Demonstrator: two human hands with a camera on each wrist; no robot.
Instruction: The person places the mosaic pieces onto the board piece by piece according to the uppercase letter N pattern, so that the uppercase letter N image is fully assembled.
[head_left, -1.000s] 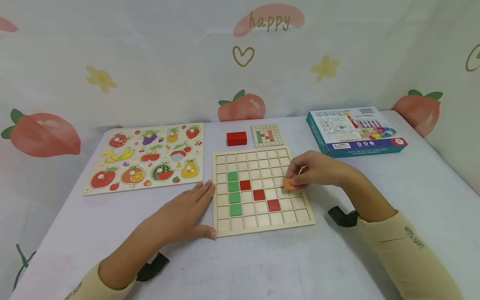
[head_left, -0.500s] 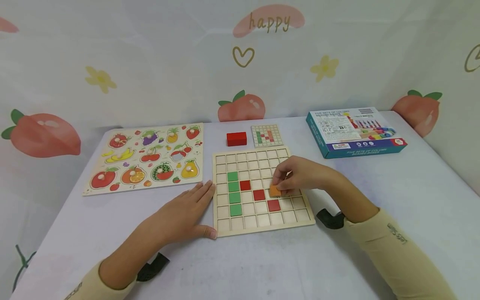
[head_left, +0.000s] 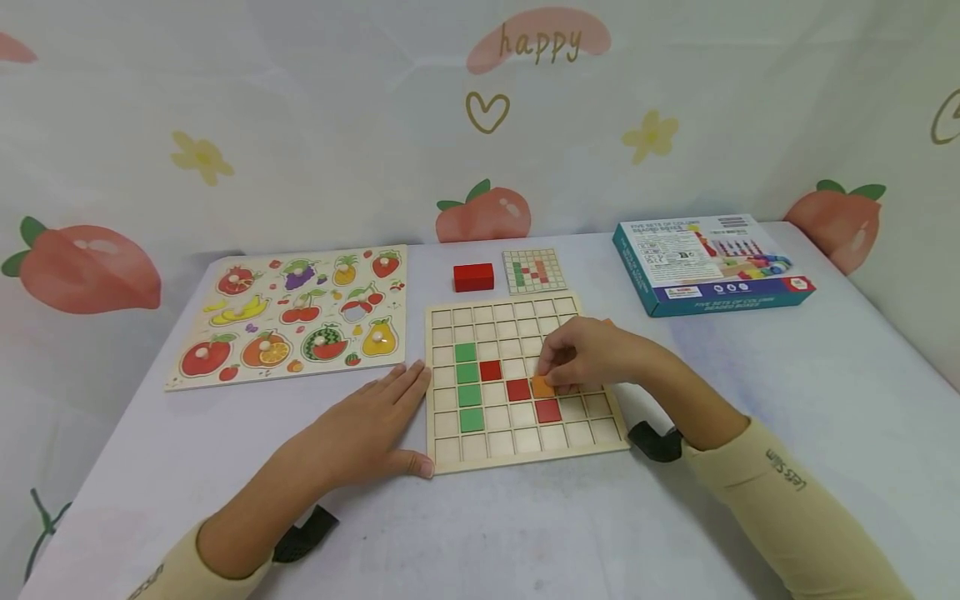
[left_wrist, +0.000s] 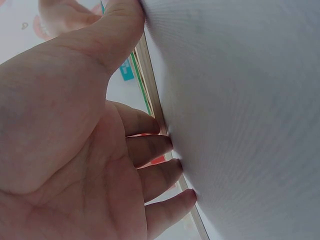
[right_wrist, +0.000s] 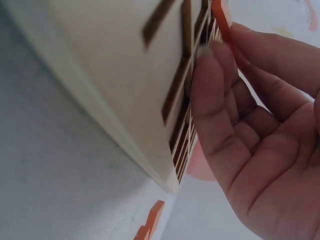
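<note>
A wooden grid board (head_left: 457,457) lies on the table with a column of several green tiles (head_left: 468,373) and three red tiles (head_left: 518,390) in a diagonal. My right hand (head_left: 596,352) pinches an orange tile (head_left: 543,387) over the cell right of the middle red tile. The same tile (right_wrist: 222,22) shows edge-on between thumb and finger in the right wrist view; whether it is seated is unclear. My left hand (head_left: 360,429) rests beside the board, thumb and fingertips (left_wrist: 165,145) touching its left edge.
Behind the board stand a red block (head_left: 473,277) and a small pattern card (head_left: 534,271). A fruit puzzle (head_left: 285,321) lies at left, a flat box (head_left: 708,262) at back right. Other orange pieces (right_wrist: 149,222), mostly hidden from the head camera, lie beyond the board's right side.
My right hand has moved left across the board with the orange tile, from its right side to beside the middle red tile. My left hand has stayed put.
</note>
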